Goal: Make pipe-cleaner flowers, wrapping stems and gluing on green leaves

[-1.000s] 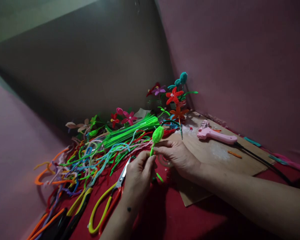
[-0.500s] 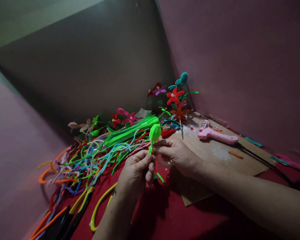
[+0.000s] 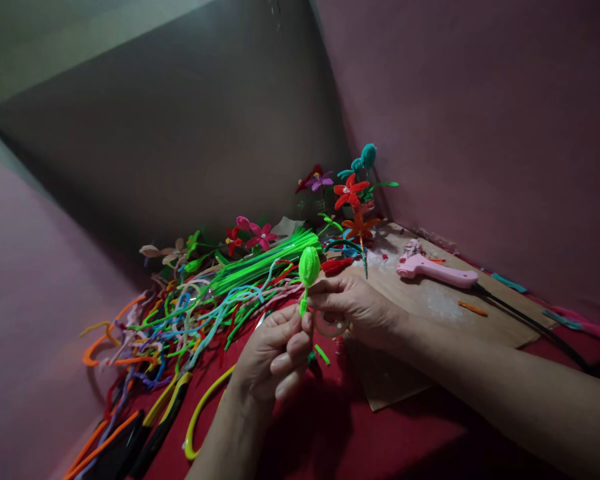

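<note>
A bright green fuzzy bud (image 3: pixel 309 267) on a short stem stands upright between my hands. My left hand (image 3: pixel 275 350) pinches the lower end of its stem between thumb and fingers, the other fingers curled below. Just under the bud, the fingertips of my right hand (image 3: pixel 355 307) are pressed together on the stem from the right side. Part of the stem is hidden by the fingertips. A round transparent disc (image 3: pixel 331 323) shows below my right fingers.
Tangled coloured pipe cleaners (image 3: pixel 180 320) and a green bundle (image 3: pixel 270 260) lie left. Black-yellow pliers (image 3: pixel 163 417) are nearer. Fuzzy flowers (image 3: pixel 350 191) stand at the back. A pink glue gun (image 3: pixel 437 270) with a cord rests on a board (image 3: pixel 410 300) at right.
My left hand has turned a little and its lower fingers have spread downward. The bud is slightly more upright, and more of its lower stem shows. My right hand has barely moved.
</note>
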`<state>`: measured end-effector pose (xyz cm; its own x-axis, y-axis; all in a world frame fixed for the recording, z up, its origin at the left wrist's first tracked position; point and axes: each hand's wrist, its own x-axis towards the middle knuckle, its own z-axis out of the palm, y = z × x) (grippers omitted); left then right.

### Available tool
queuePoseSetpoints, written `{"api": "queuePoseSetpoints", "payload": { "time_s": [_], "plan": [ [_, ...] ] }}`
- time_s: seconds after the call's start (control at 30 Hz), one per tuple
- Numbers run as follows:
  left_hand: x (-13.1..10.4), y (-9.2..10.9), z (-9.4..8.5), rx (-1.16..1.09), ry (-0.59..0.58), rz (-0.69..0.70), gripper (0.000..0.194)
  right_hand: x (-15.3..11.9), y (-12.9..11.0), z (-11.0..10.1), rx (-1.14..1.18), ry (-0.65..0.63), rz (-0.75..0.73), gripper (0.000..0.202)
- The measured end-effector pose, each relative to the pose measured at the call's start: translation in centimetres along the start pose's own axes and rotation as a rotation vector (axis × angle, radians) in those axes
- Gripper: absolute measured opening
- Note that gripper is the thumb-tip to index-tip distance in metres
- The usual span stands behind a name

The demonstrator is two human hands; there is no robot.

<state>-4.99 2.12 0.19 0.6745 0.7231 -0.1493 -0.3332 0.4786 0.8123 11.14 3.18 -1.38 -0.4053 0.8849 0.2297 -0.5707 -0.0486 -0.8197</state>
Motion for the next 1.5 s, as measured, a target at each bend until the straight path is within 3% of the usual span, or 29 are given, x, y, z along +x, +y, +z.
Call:
{"api": "queuePoseSetpoints", "payload": {
  "time_s": [0.1,0.53,0.73,0.97,1.23,1.5],
  "plan": [
    [0.1,0.0,0.1,0.125,0.027,0.036,0.012,-0.1,-0.1,0.2,0.011,0.049,0.014,0.019],
    [0.6,-0.2,0.5,0.719,0.362,0.171,0.028,0.2,0.6,0.0,-0.041,0.255,-0.048,0.014],
    [0.9,-0.3,1.1,0.943,0.495,0.307,0.024,0.4,0.8,-0.1,0.005,0.235,-0.058,0.017],
    [1.1,-1.1,1.1,0.995,0.583,0.438,0.012,0.2,1.0,-0.1,-0.018,0.266,-0.026,0.015],
    [0.8,-0.5,0.9,0.816,0.516,0.399,0.016,0.1,1.0,-0.1,0.016,0.210,0.011,0.016],
    [0.7,-0.3,0.6,0.628,0.522,0.351,0.016,0.1,0.6,-0.2,-0.131,0.188,-0.002,0.017]
  ]
}}
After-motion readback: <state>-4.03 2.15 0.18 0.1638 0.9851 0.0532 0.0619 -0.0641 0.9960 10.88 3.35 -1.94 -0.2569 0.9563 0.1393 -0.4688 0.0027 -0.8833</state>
